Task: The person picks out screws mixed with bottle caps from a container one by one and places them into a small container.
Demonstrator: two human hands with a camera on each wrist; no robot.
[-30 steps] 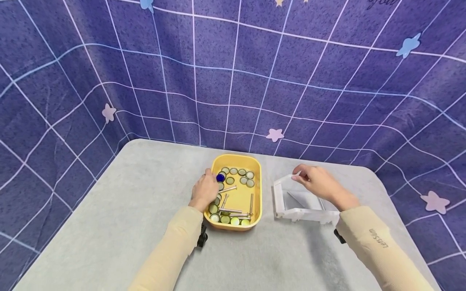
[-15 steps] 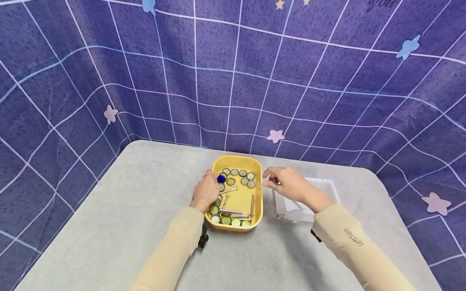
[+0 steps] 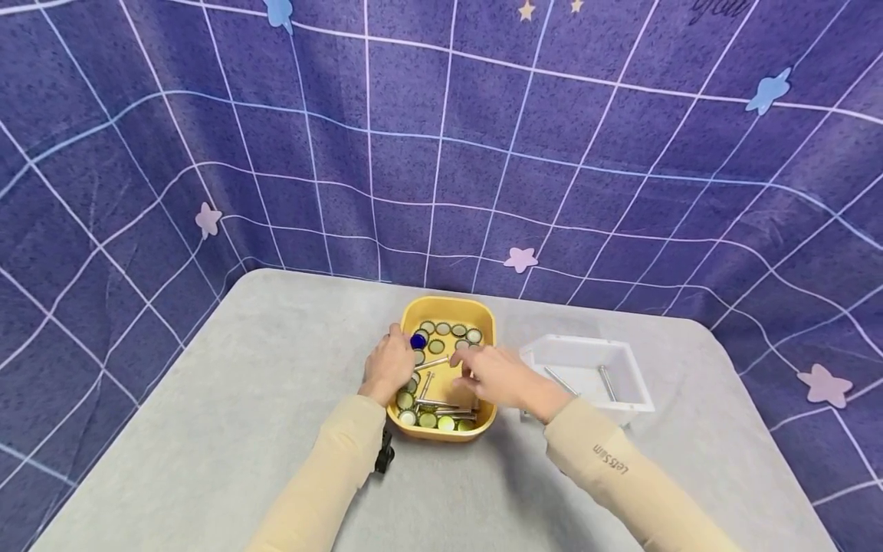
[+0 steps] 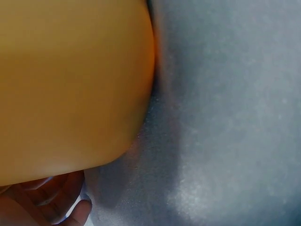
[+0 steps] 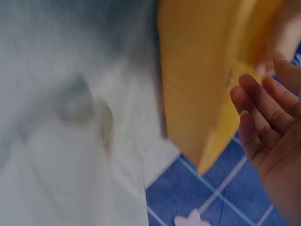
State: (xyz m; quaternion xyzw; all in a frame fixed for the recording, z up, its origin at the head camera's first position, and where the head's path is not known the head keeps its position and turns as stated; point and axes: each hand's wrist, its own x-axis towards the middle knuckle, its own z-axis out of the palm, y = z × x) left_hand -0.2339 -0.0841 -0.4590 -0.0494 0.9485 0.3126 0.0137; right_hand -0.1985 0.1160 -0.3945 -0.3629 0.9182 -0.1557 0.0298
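My left hand (image 3: pixel 389 364) holds the left rim of a yellow plastic bin (image 3: pixel 441 437). In the left wrist view its curled fingers (image 4: pixel 61 197) lie against the bin's outer wall. Bottle caps (image 3: pixel 405 400), one of them blue (image 3: pixel 418 341), line the bin's edges, with several long metal bolts (image 3: pixel 431 363) among them. Over the bin's right side reaches my right hand (image 3: pixel 500 376), fingers apart and loosely bent, nothing visible between them. That hand hides the caps and the bolt below it. In the right wrist view its fingertips (image 5: pixel 247 122) overlap the yellow wall.
To the right stands a white plastic bin (image 3: pixel 638 376) with two metal bolts (image 3: pixel 607 383) lying in it. Both bins rest on a grey table (image 3: pixel 276 345). A purple-blue curtain (image 3: pixel 345 153) with grid lines and stars hangs behind and at the sides.
My right hand has moved left from the white bin's rim to over the yellow bin. The white bin was tilted under it and now sits flat. The left hand stays in place.
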